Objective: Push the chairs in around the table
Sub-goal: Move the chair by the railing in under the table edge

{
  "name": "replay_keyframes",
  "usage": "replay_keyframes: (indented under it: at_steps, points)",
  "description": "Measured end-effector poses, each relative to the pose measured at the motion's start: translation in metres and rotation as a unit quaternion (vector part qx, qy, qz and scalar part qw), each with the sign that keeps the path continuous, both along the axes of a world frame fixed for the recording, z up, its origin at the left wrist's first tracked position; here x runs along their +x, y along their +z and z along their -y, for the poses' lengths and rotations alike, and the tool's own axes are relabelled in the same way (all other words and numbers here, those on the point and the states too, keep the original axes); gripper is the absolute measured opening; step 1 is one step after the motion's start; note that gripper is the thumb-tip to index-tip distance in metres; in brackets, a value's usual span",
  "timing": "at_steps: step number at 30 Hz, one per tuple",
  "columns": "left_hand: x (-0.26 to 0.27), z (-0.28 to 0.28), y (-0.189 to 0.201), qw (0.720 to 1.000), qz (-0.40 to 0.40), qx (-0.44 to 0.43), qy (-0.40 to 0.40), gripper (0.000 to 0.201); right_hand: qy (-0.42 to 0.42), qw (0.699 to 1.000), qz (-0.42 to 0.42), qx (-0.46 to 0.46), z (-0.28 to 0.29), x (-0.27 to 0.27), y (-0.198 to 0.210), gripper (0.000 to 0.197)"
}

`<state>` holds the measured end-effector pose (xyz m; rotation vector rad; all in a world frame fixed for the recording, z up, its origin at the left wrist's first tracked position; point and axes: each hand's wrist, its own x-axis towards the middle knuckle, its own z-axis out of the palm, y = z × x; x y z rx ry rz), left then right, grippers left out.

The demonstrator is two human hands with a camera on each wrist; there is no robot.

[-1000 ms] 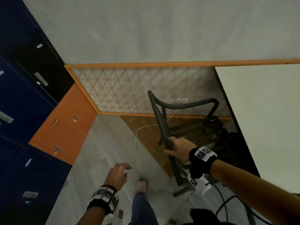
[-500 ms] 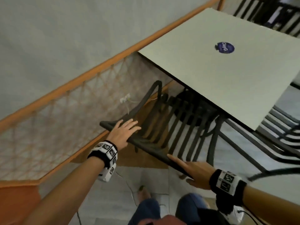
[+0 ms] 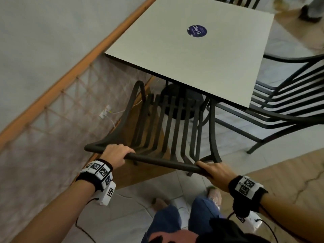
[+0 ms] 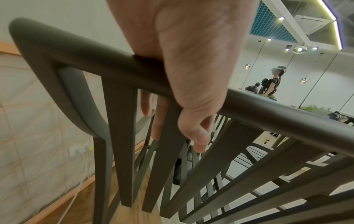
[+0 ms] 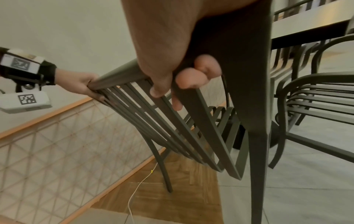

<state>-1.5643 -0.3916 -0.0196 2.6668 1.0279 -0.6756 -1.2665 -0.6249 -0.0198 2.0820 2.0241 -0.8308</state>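
Left hand (image 3: 117, 154) holds the top rail of the dark slatted chair (image 3: 171, 127) near its left corner; in the left wrist view the fingers (image 4: 159, 121) curl over the rail and down behind the back slats. Right hand (image 3: 214, 174) holds the same rail at its right corner, where rail meets upright; the right wrist view shows fingertips (image 5: 191, 78) wrapped round the frame. The chair stands at the near edge of the table (image 3: 201, 55), its seat partly beneath the tabletop and its back towards the person. A round blue sticker (image 3: 196, 31) lies on the tabletop. A second chair (image 3: 280, 102) of the same make stands at the table's right side, seat near the edge. A white cable (image 3: 114, 114) runs from a wall socket to the left of the held chair. Floor part tile, part wood
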Motion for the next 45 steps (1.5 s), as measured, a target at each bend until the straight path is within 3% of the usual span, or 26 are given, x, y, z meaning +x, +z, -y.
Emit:
replay_keyframes:
  at_steps: [7, 13, 22, 29, 45]
  points:
    - [-0.017, -0.021, 0.004, 0.998, -0.055, 0.013, -0.013, 0.048, -0.014, 1.000, -0.014, -0.008, -0.008, -0.030, 0.001, 0.039]
    - [-0.022, -0.039, 0.009, 0.997, -0.055, 0.048, -0.033, 0.045, -0.029, 0.999, -0.019, -0.006, -0.019, -0.045, -0.005, 0.044]
    - [-0.013, -0.083, 0.013, 0.995, -0.053, 0.087, -0.023, 0.037, -0.053, 0.997, -0.037, 0.032, -0.052, -0.059, -0.012, 0.037]
    - [0.002, -0.124, 0.005, 0.995, -0.019, 0.094, -0.016, 0.034, -0.068, 0.996, -0.037, 0.045, -0.083, -0.050, -0.013, 0.041]
    - [0.068, -0.178, 0.020, 0.991, -0.011, 0.133, -0.005, 0.024, -0.081, 0.993, 0.007, 0.087, -0.146, -0.005, -0.010, 0.031]
